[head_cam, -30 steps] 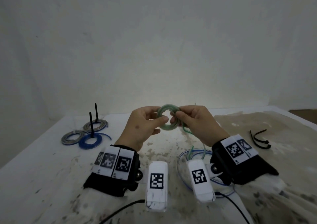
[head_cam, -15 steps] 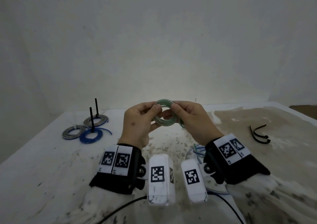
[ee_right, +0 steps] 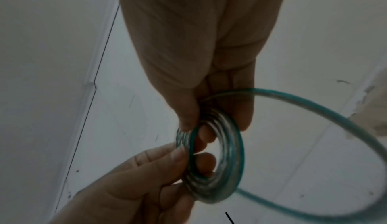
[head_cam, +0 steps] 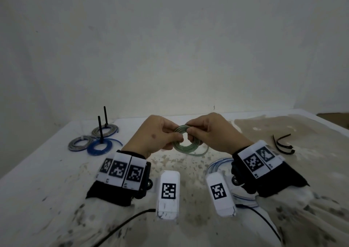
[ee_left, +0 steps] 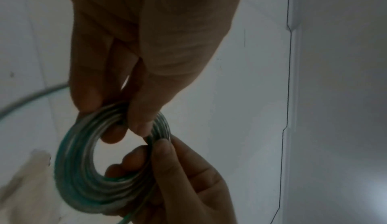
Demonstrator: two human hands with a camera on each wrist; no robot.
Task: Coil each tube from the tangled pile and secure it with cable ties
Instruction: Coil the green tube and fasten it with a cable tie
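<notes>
The stained white surface point(head_cam: 47, 180) carries a loose clear-blue tube point(head_cam: 217, 163) near the right wrist, three tied coils point(head_cam: 94, 141) far left and black cable ties point(head_cam: 283, 144) far right. Above its middle, the left hand point(head_cam: 154, 135) and right hand point(head_cam: 215, 131) both pinch the green tube coil point(head_cam: 186, 146), its free end point(ee_right: 314, 110) looping out.

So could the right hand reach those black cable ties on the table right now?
Probably not yet: the right hand pinches the green tube coil. The black cable ties lie unobstructed to its right.
</notes>
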